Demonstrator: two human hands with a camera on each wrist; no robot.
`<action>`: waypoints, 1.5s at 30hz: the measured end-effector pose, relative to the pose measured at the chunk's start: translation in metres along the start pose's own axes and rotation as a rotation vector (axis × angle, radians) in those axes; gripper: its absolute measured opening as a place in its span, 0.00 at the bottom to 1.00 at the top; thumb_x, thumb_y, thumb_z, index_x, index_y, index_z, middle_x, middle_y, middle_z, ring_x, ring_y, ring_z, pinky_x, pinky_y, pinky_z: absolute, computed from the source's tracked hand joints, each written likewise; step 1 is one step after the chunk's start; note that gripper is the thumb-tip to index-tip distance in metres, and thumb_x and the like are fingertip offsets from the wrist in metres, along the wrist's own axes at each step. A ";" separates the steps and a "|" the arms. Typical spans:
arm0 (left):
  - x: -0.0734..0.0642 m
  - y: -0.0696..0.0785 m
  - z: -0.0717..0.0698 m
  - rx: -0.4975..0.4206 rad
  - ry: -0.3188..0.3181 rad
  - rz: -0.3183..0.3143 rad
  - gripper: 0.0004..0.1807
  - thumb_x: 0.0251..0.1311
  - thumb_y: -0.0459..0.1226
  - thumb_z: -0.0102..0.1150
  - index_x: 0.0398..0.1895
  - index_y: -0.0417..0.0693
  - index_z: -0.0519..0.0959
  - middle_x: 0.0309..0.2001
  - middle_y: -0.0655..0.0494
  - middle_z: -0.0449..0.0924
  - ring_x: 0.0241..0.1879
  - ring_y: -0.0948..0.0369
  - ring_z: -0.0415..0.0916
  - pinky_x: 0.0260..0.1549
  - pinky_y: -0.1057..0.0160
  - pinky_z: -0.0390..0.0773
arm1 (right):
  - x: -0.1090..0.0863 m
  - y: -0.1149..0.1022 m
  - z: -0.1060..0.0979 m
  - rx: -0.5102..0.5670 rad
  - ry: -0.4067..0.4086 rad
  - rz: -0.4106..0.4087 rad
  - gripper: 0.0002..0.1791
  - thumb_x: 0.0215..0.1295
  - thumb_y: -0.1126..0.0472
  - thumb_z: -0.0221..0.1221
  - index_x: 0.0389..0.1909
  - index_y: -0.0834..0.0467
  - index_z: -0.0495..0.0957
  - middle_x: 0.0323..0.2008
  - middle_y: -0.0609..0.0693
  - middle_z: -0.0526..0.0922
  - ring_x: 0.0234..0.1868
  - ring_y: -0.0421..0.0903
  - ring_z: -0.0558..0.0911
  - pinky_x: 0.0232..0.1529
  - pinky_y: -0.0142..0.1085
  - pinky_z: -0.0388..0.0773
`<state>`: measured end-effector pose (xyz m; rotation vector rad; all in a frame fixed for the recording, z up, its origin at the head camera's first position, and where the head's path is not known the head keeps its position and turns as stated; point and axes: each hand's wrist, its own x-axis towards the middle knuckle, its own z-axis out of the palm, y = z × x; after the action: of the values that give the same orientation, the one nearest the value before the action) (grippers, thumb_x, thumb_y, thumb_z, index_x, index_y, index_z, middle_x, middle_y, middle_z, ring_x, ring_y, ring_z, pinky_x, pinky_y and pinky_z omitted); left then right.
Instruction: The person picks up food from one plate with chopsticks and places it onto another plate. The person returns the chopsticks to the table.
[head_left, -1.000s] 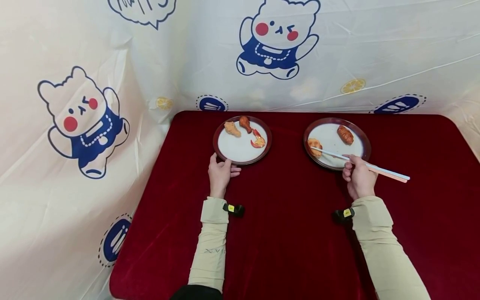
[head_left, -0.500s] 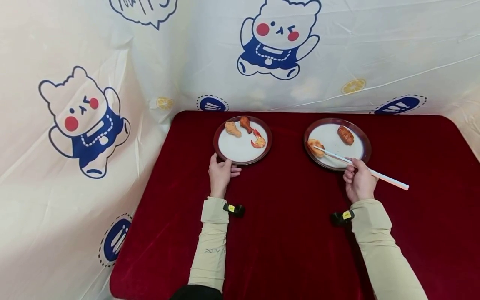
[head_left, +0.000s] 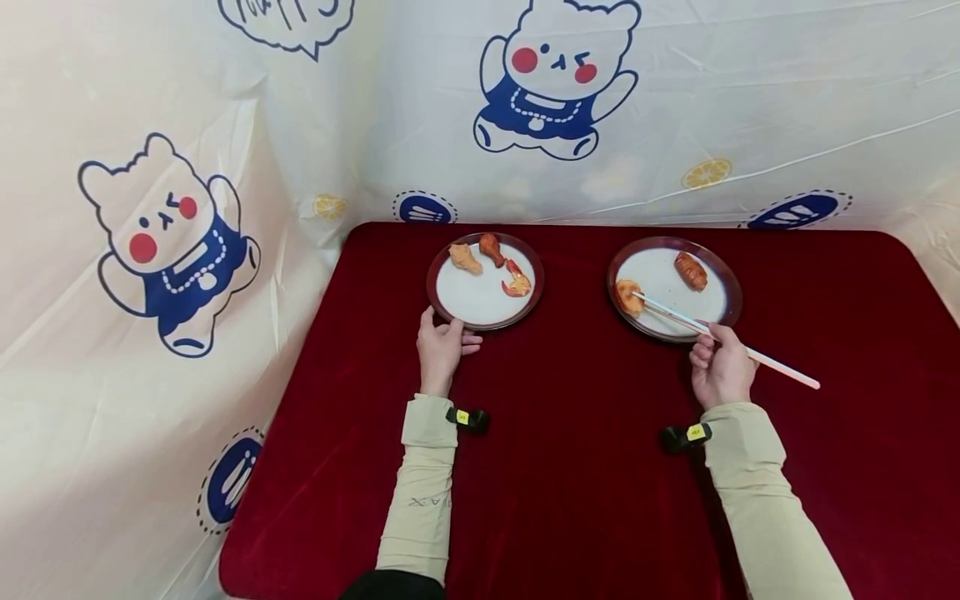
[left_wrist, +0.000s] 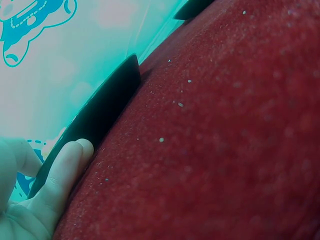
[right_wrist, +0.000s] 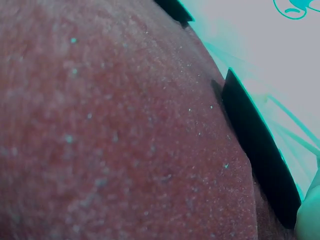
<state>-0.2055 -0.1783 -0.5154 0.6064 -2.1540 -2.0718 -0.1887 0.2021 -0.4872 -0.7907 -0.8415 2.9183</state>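
Observation:
My left hand grips the near-left rim of a brown-rimmed white plate, thumb and finger on either side of the edge in the left wrist view. On that plate lie a pale fried chicken piece, a drumstick and a red-yellow crab claw. My right hand holds a pair of pale chopsticks over a second such plate. Their tips touch or nearly touch the right side of a golden-orange food piece. A ridged brown food piece lies farther back on this plate.
Dark red velvet cloth covers the table. Behind it and to the left hangs a white curtain with printed bears. A dark plate side and a fingertip appear in the right wrist view.
The chopsticks' rear end has dropped toward me and their tips have shifted slightly right. The golden-orange piece moved a little right, then back left. My left hand stays put.

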 end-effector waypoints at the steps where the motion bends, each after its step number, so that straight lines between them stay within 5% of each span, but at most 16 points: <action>1: 0.000 0.000 0.000 -0.003 0.000 -0.001 0.40 0.66 0.37 0.50 0.78 0.51 0.44 0.36 0.39 0.83 0.25 0.57 0.86 0.29 0.59 0.88 | 0.000 0.000 0.001 -0.021 0.013 -0.009 0.09 0.70 0.67 0.48 0.28 0.61 0.65 0.12 0.49 0.68 0.10 0.39 0.65 0.06 0.26 0.58; 7: 0.000 0.001 -0.002 -0.007 0.002 -0.009 0.40 0.67 0.37 0.51 0.78 0.50 0.44 0.36 0.39 0.82 0.25 0.57 0.86 0.29 0.60 0.88 | 0.001 -0.004 0.008 -0.293 0.080 -0.121 0.13 0.68 0.64 0.52 0.22 0.60 0.71 0.11 0.47 0.70 0.11 0.39 0.67 0.10 0.26 0.60; 12: 0.000 0.002 -0.002 -0.003 0.004 -0.009 0.40 0.67 0.37 0.50 0.78 0.50 0.44 0.37 0.39 0.83 0.25 0.57 0.86 0.29 0.60 0.88 | 0.006 -0.009 0.015 -0.430 0.089 -0.258 0.08 0.66 0.67 0.54 0.27 0.60 0.77 0.15 0.48 0.74 0.15 0.39 0.71 0.13 0.26 0.68; 18: 0.000 0.001 -0.001 -0.001 0.000 -0.003 0.40 0.66 0.37 0.50 0.78 0.51 0.44 0.36 0.39 0.83 0.25 0.56 0.86 0.29 0.59 0.88 | 0.012 -0.009 0.021 -0.368 -0.027 -0.429 0.06 0.63 0.74 0.55 0.39 0.64 0.76 0.24 0.51 0.79 0.17 0.41 0.75 0.15 0.26 0.72; 22: 0.000 0.000 -0.001 -0.001 0.000 0.001 0.39 0.66 0.37 0.50 0.77 0.51 0.45 0.37 0.39 0.83 0.26 0.56 0.86 0.29 0.59 0.89 | 0.016 -0.007 0.025 -0.371 -0.015 -0.493 0.06 0.60 0.72 0.61 0.37 0.67 0.81 0.21 0.52 0.82 0.15 0.40 0.75 0.12 0.26 0.72; 39: -0.001 -0.002 -0.001 -0.003 0.000 0.023 0.38 0.66 0.37 0.50 0.77 0.51 0.46 0.36 0.40 0.83 0.26 0.56 0.86 0.29 0.59 0.89 | 0.028 0.000 0.036 -0.295 0.165 -0.468 0.04 0.59 0.69 0.63 0.30 0.61 0.86 0.15 0.50 0.82 0.10 0.38 0.72 0.09 0.24 0.68; 45: -0.001 -0.002 -0.001 -0.007 -0.004 0.018 0.38 0.66 0.37 0.50 0.77 0.52 0.46 0.36 0.40 0.83 0.26 0.57 0.86 0.30 0.59 0.89 | 0.030 0.003 0.037 -0.221 0.247 -0.460 0.06 0.58 0.69 0.65 0.36 0.65 0.85 0.16 0.52 0.82 0.10 0.39 0.72 0.09 0.25 0.69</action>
<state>-0.2039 -0.1785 -0.5175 0.5798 -2.1459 -2.0724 -0.2325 0.1851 -0.4757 -0.8160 -1.1518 2.3050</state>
